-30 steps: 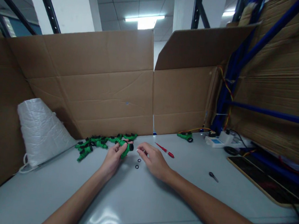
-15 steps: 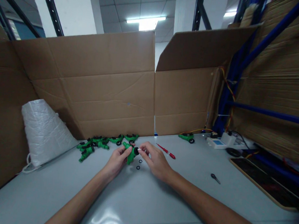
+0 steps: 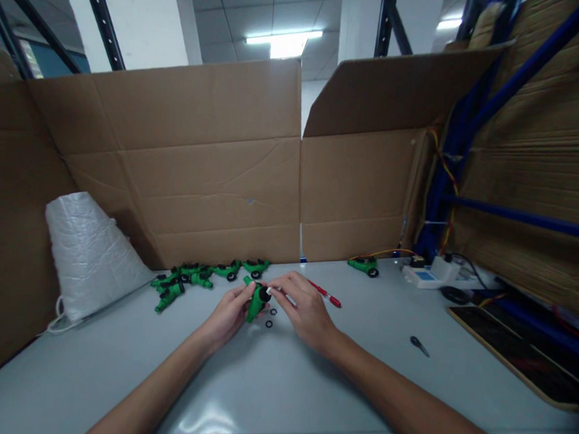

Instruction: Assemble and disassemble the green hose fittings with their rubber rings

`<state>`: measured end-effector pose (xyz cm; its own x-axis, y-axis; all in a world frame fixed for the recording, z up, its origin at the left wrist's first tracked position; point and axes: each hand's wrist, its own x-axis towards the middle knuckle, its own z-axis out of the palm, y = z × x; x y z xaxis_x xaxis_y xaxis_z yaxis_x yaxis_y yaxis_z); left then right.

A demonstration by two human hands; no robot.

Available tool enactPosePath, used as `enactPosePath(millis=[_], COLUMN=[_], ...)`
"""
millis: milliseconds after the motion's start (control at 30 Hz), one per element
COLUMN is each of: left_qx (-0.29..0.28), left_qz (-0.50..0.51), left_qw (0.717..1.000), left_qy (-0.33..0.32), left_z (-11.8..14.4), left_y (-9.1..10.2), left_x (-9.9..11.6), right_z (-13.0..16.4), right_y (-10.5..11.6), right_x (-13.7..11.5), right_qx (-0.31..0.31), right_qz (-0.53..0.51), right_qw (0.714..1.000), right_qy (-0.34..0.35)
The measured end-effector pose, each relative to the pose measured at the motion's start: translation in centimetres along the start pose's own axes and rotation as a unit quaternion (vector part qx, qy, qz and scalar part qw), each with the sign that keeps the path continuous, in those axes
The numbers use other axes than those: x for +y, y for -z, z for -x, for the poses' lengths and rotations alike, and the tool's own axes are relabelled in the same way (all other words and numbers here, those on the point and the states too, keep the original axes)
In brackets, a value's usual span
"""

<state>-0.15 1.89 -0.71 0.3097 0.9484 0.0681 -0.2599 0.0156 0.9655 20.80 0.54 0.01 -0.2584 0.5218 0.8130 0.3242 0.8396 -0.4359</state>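
My left hand is closed around a green plastic valve fitting, which has a black round part on its right side. At that black part, the thumb and fingertips of my right hand pinch a small white piece. Whether the piece sits in the black part or only touches it, I cannot tell. Just below the hands, two small black rings lie on the table. A red screwdriver lies behind my right hand, its tip end partly hidden.
Several similar green fittings cluster at the back left beside a white wrapped bag. Another green fitting lies at the back right. A small dark tool, a power strip and a dark panel are on the right. Cardboard walls enclose the table.
The green fitting has turned in my left hand, so its black round part faces me more. My right hand has shifted slightly and now covers more of the screwdriver.
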Motion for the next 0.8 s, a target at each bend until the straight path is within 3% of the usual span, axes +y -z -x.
enactPosePath(millis=[300, 567, 800], left_qx=[-0.008, 0.004, 0.036], left_qz=[0.001, 0.015, 0.004], left_qw=[1.000, 1.000, 0.999], left_qy=[0.002, -0.010, -0.002], left_z=[0.36, -0.06, 0.09], left_y=[-0.86, -0.53, -0.64], left_x=[0.60, -0.01, 0.43], right_z=[0.08, -0.08, -0.13], right_y=[-0.02, -0.38, -0.54], right_x=[-0.38, -0.80, -0.85], right_qx=[0.015, -0.010, -0.014], right_qz=[-0.019, -0.016, -0.020], right_qw=[1.000, 1.000, 1.000], right_qy=[-0.014, 0.016, 0.019])
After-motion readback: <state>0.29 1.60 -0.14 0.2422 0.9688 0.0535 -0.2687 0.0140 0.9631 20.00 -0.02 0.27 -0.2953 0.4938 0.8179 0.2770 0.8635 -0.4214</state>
